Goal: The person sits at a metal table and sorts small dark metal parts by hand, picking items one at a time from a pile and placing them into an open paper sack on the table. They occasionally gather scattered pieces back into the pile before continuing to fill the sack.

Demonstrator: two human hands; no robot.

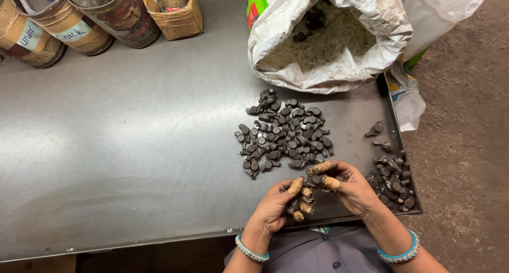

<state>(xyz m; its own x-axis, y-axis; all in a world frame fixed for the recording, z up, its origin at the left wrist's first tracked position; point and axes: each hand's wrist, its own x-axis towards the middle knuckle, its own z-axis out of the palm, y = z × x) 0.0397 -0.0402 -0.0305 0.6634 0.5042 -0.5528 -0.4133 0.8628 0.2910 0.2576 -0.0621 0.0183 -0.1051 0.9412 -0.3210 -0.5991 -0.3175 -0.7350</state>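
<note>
far to my left, at the back edge of the metal table (122,145), stand three taped cardboard tubs (69,23), and just beside them a small brown cardboard box (172,10). the wide stretch of table in front of them is bare grey sheet. moving right, a white woven sack (328,39) lies open on its side at the back, a few dark pieces showing deep inside it. in front of its mouth is the big heap of small dark metal parts (283,135), spread flat on the table. just this side of that heap is my left hand (278,201), fingers curled shut around a few of those dark parts, with tan tape wraps on the fingertips. my right hand (350,188) is touching it, thumb and forefinger pinched on one dark part (316,179) held between the two hands, just above the table's near edge. i wear a beaded bracelet on each wrist. right of my right hand, by the table's corner, sits a smaller heap (392,183) of the same parts, with two loose ones a little behind it. beyond the table is brown floor (466,145).
</note>
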